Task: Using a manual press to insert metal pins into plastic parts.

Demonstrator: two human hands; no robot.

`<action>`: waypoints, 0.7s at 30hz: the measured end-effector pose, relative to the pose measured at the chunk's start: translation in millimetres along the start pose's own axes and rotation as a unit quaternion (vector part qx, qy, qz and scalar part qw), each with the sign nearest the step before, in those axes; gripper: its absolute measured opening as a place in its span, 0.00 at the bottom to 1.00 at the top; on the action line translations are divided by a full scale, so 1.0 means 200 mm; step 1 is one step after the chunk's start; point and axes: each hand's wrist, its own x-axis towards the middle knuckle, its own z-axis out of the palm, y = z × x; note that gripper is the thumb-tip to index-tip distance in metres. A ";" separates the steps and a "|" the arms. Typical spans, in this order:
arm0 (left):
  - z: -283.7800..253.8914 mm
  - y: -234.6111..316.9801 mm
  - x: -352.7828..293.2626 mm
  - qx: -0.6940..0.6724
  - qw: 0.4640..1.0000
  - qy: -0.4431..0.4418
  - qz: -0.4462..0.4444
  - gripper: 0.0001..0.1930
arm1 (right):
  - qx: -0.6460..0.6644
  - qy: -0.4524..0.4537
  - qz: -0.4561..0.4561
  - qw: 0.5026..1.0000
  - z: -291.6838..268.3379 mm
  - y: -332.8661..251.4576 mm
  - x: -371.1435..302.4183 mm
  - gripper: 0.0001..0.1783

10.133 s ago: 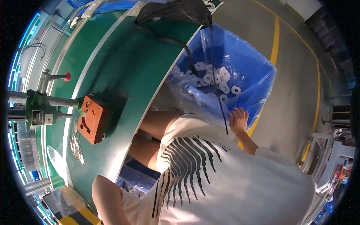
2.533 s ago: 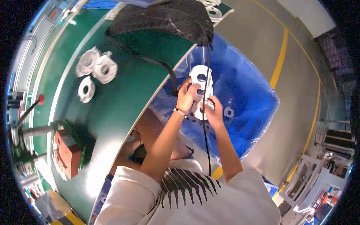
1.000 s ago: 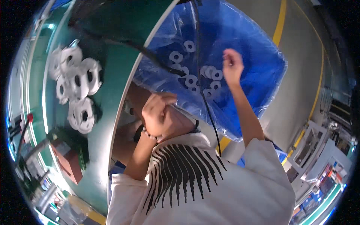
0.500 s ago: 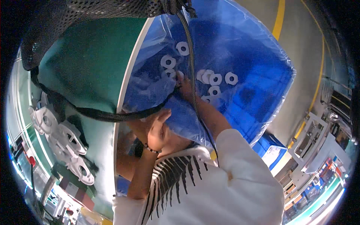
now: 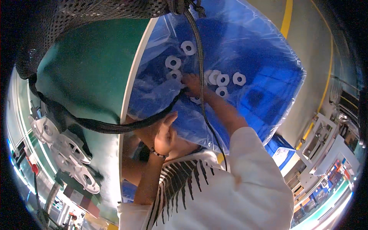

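My right hand [image 5: 193, 85] reaches into a blue bin [image 5: 249, 50] lined with clear plastic film. Its fingers are bent down among several flat white rings [image 5: 173, 62]; whatever they grip is hidden beneath them. More white rings [image 5: 222, 79] lie just right of that hand, some overlapping. My left hand [image 5: 165, 137], with a dark beaded bracelet [image 5: 158, 154] at the wrist, is raised by the bin's near left side. One finger or thumb points up and the others bend loosely. Nothing shows in it.
A green tabletop [image 5: 92, 65] with a pale edge borders the bin on the left. White moulded parts [image 5: 63, 149] with round openings lie on it. A black cord [image 5: 103, 127] and a thin strap [image 5: 201, 69] hang across the view. Yellow floor lines [image 5: 286, 19] run at right.
My right hand has shifted slightly right and covers a ring that showed at its fingertips. My left hand stays nearly in place. The whole view has tilted a little.
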 end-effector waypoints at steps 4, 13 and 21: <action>0.00 -0.02 -0.01 0.013 1.000 -0.003 0.017 0.23 | -0.001 0.009 0.121 0.993 -0.20 0.01 -0.14 0.39; 0.00 -0.04 -0.03 -0.065 0.995 -0.022 -0.073 0.21 | 0.067 -0.037 0.063 0.995 -0.09 0.12 -0.21 0.25; 0.01 -0.07 -0.04 0.036 0.999 0.008 -0.003 0.21 | 0.179 0.062 -0.046 0.981 -0.03 -0.03 0.08 0.16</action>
